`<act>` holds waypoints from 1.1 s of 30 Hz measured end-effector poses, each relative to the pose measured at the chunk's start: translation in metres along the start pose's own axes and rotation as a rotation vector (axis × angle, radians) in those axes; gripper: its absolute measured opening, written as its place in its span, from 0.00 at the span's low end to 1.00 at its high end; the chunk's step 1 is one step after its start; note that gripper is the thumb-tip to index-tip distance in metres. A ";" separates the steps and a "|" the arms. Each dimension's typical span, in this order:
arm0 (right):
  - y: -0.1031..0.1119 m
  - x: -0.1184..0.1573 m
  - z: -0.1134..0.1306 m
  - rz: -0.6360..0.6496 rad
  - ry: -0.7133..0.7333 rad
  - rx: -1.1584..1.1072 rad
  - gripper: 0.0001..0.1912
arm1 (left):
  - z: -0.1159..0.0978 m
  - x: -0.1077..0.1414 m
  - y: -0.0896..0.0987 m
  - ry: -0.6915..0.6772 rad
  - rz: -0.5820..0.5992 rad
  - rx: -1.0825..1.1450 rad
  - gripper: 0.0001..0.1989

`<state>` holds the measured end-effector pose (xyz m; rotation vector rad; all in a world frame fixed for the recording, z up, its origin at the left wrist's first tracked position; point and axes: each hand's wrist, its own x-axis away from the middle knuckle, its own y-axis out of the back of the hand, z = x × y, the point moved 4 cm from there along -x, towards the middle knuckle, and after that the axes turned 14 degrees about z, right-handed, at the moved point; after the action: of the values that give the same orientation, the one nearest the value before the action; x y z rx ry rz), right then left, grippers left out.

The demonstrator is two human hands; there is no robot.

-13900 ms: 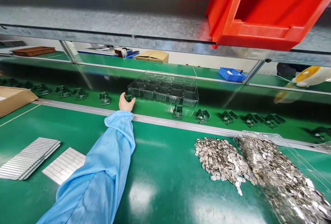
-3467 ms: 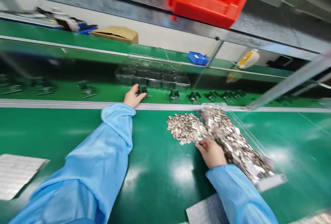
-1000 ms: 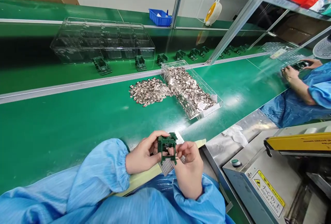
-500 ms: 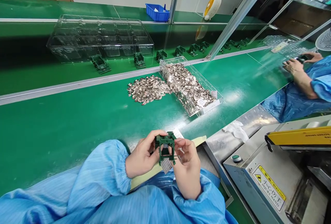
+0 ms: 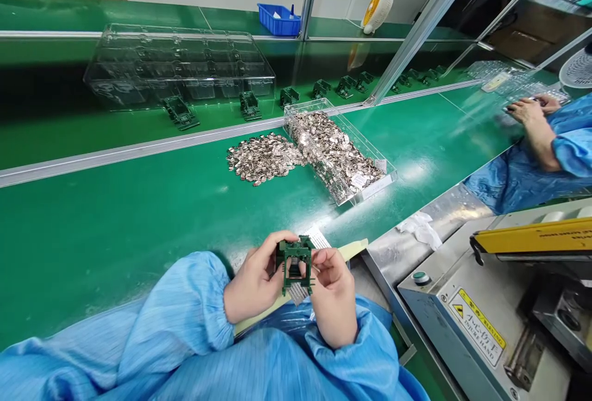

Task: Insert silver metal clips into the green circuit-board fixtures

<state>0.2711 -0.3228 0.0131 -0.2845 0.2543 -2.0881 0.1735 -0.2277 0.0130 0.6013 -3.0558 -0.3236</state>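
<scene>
"Where's the work going on?"

"Start with the green bench (image 5: 139, 222); it runs right across here. A clear compartment tray (image 5: 185, 68) stands toward the back, a clear box (image 5: 377, 189) of small metal pieces lies nearer, and a loose heap (image 5: 263, 158) of similar bits sits just beside it."

"And nearer in?"

"A ridged metal plate (image 5: 298, 294) shows at the near edge. Above it, the left hand (image 5: 252, 287) is closed, thumb and fingers clasping the left side of a green frame (image 5: 298, 252). The right hand (image 5: 335, 302) is half curled, fingertips at the frame's right side; whether they pinch anything, I can't tell."

"So which step is this?"

"Close two-handed work on that single frame, I'd say."

"What does the next move call for?"

"A steady left hold, I'd judge, and a light right touch: thin prongs (image 5: 312, 280) jut out by those fingertips and look easy to bend."
</scene>
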 end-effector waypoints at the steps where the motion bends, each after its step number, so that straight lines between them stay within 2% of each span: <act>1: 0.000 0.000 0.000 0.000 -0.008 0.002 0.15 | 0.000 0.001 -0.001 0.002 0.000 0.008 0.14; 15: 0.004 0.006 -0.001 -0.050 0.023 0.104 0.17 | -0.005 0.006 -0.005 -0.020 0.013 0.106 0.14; 22: 0.010 0.023 -0.002 -0.065 0.040 0.020 0.18 | -0.018 0.010 -0.020 -0.016 0.064 0.129 0.15; 25: 0.019 0.033 -0.004 -0.078 0.037 -0.020 0.17 | -0.017 0.012 -0.029 0.002 0.118 0.090 0.16; 28: 0.040 0.043 -0.011 -0.134 0.056 -0.041 0.15 | -0.011 0.006 -0.032 -0.003 0.150 0.047 0.17; 31: 0.066 0.052 -0.029 -0.257 0.006 0.026 0.16 | -0.001 -0.014 -0.027 -0.021 0.045 0.047 0.17; 33: 0.073 0.053 -0.044 -0.224 -0.068 0.123 0.19 | 0.005 -0.032 -0.026 -0.044 -0.018 0.059 0.18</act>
<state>0.2910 -0.4024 -0.0447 -0.3216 0.0543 -2.2998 0.2124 -0.2385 0.0040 0.6325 -3.1135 -0.2508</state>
